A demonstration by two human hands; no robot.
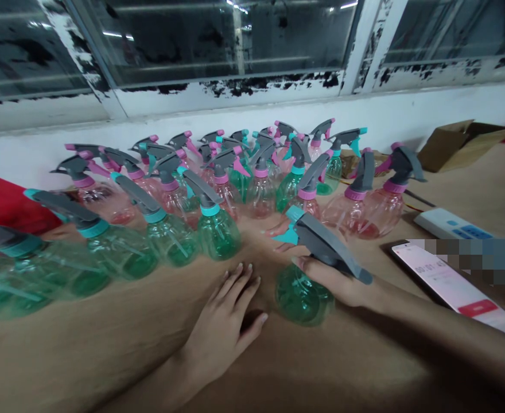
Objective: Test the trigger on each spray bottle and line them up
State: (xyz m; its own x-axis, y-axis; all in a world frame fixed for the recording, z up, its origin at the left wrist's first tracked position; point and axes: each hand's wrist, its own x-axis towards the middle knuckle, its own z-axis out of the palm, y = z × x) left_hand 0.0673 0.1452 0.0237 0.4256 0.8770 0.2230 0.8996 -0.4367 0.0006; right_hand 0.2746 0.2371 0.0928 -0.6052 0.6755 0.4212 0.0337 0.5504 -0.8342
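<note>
Two hands are over one table (pixel 119 350). The right hand (pixel 342 281) grasps one green spray bottle (pixel 298 298) around its neck, in front of the other bottles. The left hand (pixel 218 327) is beside it, its fingers spread loosely and holding nothing. At least four green bottles (pixel 220 238) stand to the left, and three pink bottles (pixel 375 212) just behind the held one; those further back overlap too much for counting. One phone (pixel 450 281) lies at right.

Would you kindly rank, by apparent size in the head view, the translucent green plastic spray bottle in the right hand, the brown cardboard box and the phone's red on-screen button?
Green spray bottle, helped by nearness
Brown cardboard box
Red button
</note>
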